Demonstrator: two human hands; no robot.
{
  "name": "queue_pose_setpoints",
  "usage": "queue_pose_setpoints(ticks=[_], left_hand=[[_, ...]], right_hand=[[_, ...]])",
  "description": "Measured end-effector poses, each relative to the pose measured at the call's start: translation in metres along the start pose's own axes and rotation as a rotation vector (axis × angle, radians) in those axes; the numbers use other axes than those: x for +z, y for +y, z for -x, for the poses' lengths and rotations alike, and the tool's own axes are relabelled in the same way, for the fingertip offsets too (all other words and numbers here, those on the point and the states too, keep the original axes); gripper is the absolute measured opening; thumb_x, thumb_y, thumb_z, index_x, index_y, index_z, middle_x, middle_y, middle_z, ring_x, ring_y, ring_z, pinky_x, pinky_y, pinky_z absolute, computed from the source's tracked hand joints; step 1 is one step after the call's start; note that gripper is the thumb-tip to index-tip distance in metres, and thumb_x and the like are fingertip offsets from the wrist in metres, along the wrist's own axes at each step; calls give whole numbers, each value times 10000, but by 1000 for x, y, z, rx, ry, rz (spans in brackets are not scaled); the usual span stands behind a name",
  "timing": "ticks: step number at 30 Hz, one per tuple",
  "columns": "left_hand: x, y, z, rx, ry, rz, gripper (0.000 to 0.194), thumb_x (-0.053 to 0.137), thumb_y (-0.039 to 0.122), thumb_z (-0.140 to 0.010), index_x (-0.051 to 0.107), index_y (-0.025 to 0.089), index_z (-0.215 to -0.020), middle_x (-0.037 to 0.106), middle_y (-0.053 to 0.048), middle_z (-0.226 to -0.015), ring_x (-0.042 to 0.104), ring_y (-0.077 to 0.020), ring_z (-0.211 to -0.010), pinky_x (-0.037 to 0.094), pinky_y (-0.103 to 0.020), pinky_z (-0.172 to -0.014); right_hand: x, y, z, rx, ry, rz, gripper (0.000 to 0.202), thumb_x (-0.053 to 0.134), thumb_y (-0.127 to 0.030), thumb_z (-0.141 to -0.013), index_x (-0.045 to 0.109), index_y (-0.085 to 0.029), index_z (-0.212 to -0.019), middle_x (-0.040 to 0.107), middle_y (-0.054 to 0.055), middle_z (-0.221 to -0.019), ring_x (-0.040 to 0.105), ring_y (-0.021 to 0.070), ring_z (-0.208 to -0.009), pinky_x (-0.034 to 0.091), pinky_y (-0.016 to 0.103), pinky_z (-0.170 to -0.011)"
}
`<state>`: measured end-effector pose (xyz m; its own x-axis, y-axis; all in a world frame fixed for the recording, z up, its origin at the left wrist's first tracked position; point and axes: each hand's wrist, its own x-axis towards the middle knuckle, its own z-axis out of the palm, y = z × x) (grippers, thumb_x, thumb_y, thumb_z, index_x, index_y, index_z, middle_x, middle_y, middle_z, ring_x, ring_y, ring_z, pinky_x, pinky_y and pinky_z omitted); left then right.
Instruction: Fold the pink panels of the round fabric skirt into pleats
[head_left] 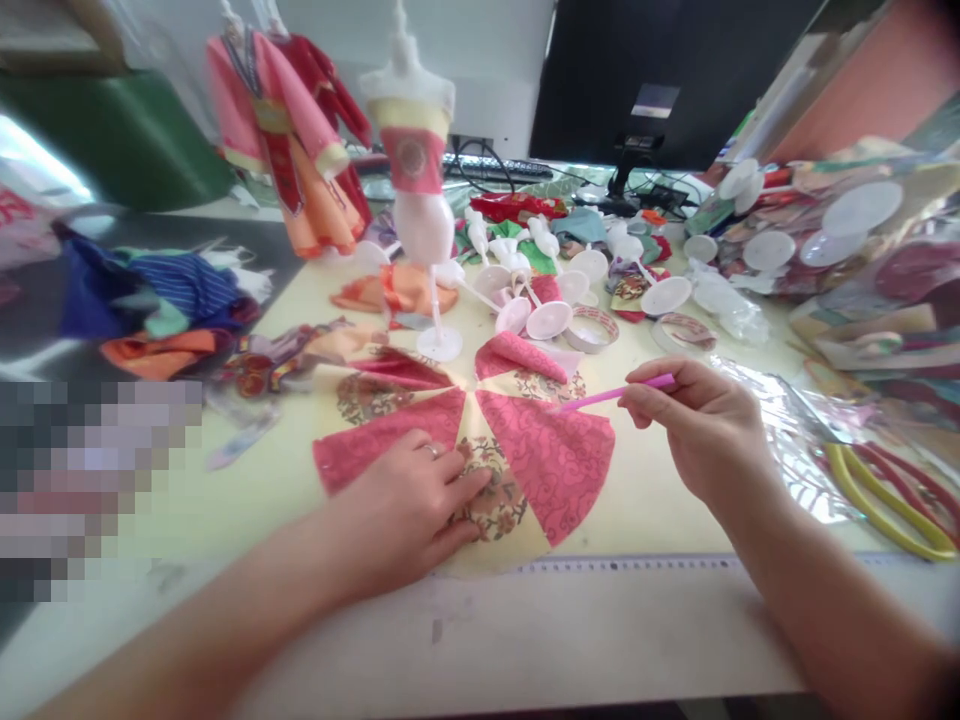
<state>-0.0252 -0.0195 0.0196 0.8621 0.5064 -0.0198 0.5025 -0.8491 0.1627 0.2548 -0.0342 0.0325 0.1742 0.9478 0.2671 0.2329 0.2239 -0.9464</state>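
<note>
A round piece of panelled fabric (555, 460), pink-red with cream floral sections, lies spread on the table. Across its lower left part rests my left hand (420, 490), a ring on one finger, its fingers stretched out and pressing on the cloth. My right hand (694, 415) pinches a thin pink stick (592, 400) that looks like a pen or a straw. The stick's far end is over the right-hand pink panel; whether it touches the cloth I cannot tell. One pink panel (517, 355) at the back is folded over.
A small white dress form (424, 220) stands behind the fabric, with tape rolls (592, 328) and doll stands (514, 260) to its right. Yellow- and red-handled scissors (885, 500) lie at the right. A measuring strip (667, 565) runs along the front. Cloth scraps (180, 295) lie left.
</note>
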Motion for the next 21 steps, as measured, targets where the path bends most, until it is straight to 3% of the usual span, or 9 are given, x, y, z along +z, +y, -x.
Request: queue_pose_setpoints(ticks=[4,8,11,16,21], left_hand=[[5,-2,0,16,62,1,374,473,351,-894,535,171,-1216,624,-72,-920,557,-234,-823,401,-393,-761],[5,-2,0,36,86,-20,376,493,315,-884,539,146,-1217,634,-84,-945,570,-229,-822,404,-374,-745],[4,-3,0,46,87,-44,328,473,305,-894,571,170,-1176,639,-75,-924,575,-222,-780,406,-367,-718],[6,-6,1,70,170,-26,391,498,321,-881,518,154,-1235,632,-71,-892,558,-212,-772,418,-350,-726],[6,-7,-1,136,333,-55,267,434,243,-913,585,126,-1100,615,-62,-806,552,-210,-750,416,-369,-730]], right_hand=[[-20,-6,-13,-80,136,15,110,675,-296,-784,635,-194,-787,556,-5,-627,494,112,-540,417,246,-513],[-42,-12,-20,-200,246,233,167,623,-357,-840,595,-213,-760,523,-20,-582,473,116,-517,415,269,-535],[-56,-13,-21,-210,243,438,190,631,-364,-832,595,-207,-732,519,-21,-567,466,123,-520,377,273,-526],[-71,-12,-23,-188,210,968,220,590,-327,-839,561,-194,-666,434,-38,-516,368,108,-491,295,274,-518],[-73,-10,-25,-170,219,1184,265,566,-290,-831,481,-185,-604,384,-39,-494,297,99,-462,252,268,-499]])
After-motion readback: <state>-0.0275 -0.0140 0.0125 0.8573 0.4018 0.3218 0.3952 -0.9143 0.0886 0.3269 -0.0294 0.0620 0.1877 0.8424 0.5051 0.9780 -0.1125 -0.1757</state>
